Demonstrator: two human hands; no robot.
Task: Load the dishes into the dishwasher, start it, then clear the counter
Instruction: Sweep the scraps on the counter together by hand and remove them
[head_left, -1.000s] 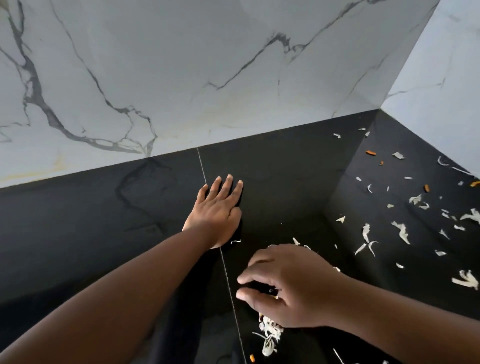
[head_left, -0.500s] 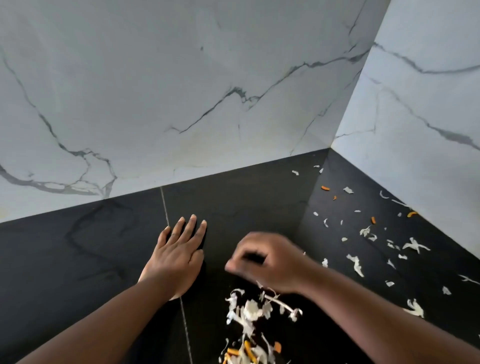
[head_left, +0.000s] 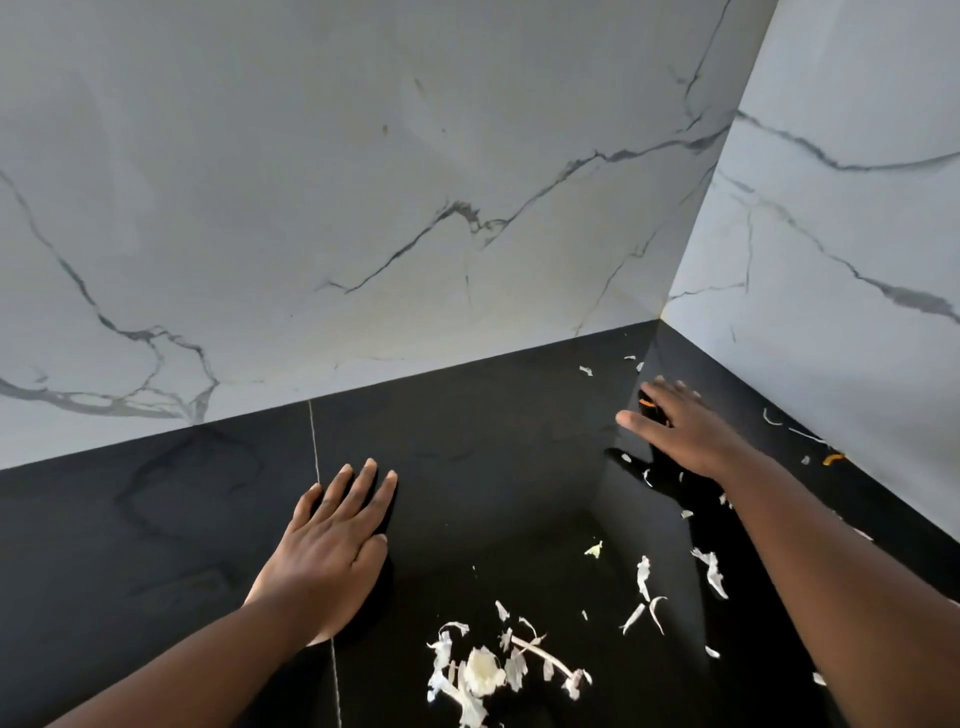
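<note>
Scraps of pale peel and a few orange bits are what is left to clear from the black desk (head_left: 493, 415). Judging by the scene, the work is in its last stage: no dishes and no dishwasher are in view, so whether the loading and starting are done cannot be told from here. A gathered pile of white peelings (head_left: 485, 670) lies near the front edge, between the two forearms. Loose peel strips (head_left: 644, 577) sit to its right, and more are scattered toward the corner, including small white flecks (head_left: 586, 370) close to the back wall and an orange shred (head_left: 832, 458) beside the right-hand wall. So the desk is only partly swept together, and most of the far bits look ungathered.

The left hand (head_left: 332, 545) lies flat on the desk, fingers straight and together, holding nothing. The right hand (head_left: 675, 426) reaches into the corner with fingers spread and relaxed over an orange scrap (head_left: 645, 401); its fingertips are blurred, so whether it touches that scrap is unclear.

Marble wall panels (head_left: 363, 208) fill the upper view. The desk's front edge is cut off below.
</note>
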